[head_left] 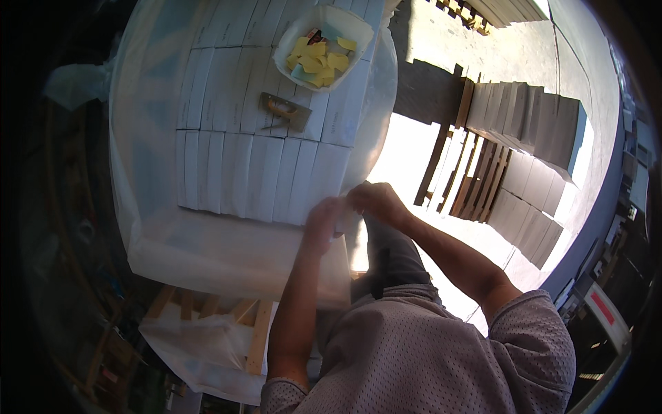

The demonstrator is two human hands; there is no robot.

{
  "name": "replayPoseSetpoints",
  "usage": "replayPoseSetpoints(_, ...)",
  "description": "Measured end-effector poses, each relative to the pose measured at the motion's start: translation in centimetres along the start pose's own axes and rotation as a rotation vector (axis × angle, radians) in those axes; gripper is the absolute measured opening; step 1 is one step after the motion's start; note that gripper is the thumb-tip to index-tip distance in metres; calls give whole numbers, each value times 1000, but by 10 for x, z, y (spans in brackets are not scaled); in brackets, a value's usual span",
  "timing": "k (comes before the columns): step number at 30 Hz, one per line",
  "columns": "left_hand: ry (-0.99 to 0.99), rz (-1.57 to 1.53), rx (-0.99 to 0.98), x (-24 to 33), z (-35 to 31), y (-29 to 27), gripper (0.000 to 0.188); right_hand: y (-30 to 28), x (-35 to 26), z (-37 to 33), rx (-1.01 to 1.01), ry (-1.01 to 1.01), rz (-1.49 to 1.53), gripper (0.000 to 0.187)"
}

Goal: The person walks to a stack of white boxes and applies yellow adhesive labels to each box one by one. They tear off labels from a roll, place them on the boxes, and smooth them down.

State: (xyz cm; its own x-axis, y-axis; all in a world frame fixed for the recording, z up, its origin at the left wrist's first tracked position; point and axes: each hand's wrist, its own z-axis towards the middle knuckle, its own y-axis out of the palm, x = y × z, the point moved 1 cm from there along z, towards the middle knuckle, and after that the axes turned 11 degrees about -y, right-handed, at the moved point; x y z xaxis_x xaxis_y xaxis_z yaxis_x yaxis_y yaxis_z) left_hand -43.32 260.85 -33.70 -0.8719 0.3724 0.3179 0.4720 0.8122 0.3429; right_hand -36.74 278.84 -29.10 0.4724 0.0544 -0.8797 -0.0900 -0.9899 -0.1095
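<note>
My left hand (323, 224) and my right hand (378, 203) are close together at the near right corner of a stack of white boxes (262, 176). Both have their fingers closed around a small pale, thin piece (347, 219); its kind is hard to make out. Translucent plastic sheeting (207, 241) hangs around the stack, next to my left forearm. On top of the boxes lies a flat trowel-like tool (284, 112) with a brown handle. Beyond it stands a white open tub (364, 50) with yellow slips of paper (314, 63) inside.
To the right, more white cartons (531, 121) are stacked beside wooden pallets (483, 176) on a sunlit floor. Below the sheeting at the lower left are wooden slats (260, 334) and more plastic film (200, 352). Dark shelving or clutter fills the left edge.
</note>
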Motion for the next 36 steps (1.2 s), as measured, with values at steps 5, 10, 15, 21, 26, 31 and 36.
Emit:
replayPoseSetpoints(5, -40, -45, -32, 12, -11, 0, 14, -11, 5, -3, -110, -53, 199, 35)
replayPoseSetpoints(10, -41, -28, -55, 18, -16, -3, 14, -7, 3, -4, -107, 35, 309, 37)
replayPoseSetpoints(15, -33, 13, -56, 20, -15, -7, 14, -6, -1, 1, -129, 193, 289, 34)
replayPoseSetpoints(21, -50, 66, -3, 19, -15, -8, 14, 0, -1, 3, -71, 206, 293, 30)
replayPoseSetpoints(26, -16, 113, 25, 19, -13, -9, 15, 0, -4, 7, -107, 192, 178, 26)
replayPoseSetpoints(31, -45, 150, 33, 21, -12, -13, 15, -4, -3, 10, -125, 156, 253, 26)
replayPoseSetpoints(36, -24, 177, 59, 21, -8, -15, 14, 0, 0, 14, -127, 147, 188, 26)
